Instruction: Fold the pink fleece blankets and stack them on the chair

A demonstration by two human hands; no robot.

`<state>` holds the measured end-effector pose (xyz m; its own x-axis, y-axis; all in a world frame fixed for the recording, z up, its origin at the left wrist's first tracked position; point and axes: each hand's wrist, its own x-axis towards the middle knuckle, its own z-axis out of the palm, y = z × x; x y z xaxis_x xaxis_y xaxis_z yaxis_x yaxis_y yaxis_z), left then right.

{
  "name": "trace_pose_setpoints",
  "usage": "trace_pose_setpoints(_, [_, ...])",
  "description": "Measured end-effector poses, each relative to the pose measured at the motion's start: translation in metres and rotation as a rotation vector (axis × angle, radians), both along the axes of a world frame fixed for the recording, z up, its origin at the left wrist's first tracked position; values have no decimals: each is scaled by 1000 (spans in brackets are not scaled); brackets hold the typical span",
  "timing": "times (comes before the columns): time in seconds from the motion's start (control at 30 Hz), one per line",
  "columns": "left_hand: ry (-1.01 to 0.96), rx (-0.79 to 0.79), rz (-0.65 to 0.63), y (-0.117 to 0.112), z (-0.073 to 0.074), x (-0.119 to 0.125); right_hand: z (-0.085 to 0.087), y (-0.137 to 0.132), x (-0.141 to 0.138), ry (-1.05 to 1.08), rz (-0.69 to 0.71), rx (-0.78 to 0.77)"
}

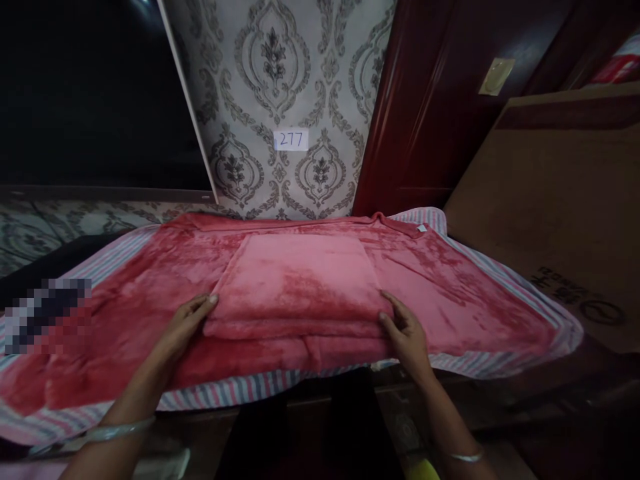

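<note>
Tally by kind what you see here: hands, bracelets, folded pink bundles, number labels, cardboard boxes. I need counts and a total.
Hands: 2 (left hand, right hand)
Bracelets: 2 (left bracelet, right bracelet)
Folded pink bundle: 1
Number label: 1
Cardboard box: 1
Total: 7

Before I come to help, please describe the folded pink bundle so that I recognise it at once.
Find the patterned wall with the paper marked 277. Below it, a wide reddish-pink plush cloth lies spread over a striped cloth. On its middle sits the folded bundle: similar colour, but compact, roughly rectangular and stacked in thick layers.
</note>
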<state>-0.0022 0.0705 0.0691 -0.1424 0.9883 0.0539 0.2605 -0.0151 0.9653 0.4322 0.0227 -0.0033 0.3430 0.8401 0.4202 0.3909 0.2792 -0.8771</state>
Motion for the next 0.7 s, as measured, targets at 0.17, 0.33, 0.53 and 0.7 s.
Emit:
trace_pose_setpoints(0.17, [84, 89, 88, 9, -13, -3, -1, 0, 2, -218, -14, 84])
trace_pose_setpoints(0.33, [189, 131, 128, 11, -16, 0, -7, 1, 4, -258, -25, 89])
trace_pose_setpoints(0.53, [43, -57, 22, 8, -8, -9, 0, -7, 13, -250, -62, 128])
trace_pose_setpoints(0.7, [423, 388, 145, 38, 14, 0, 44, 16, 2, -446, -152, 263])
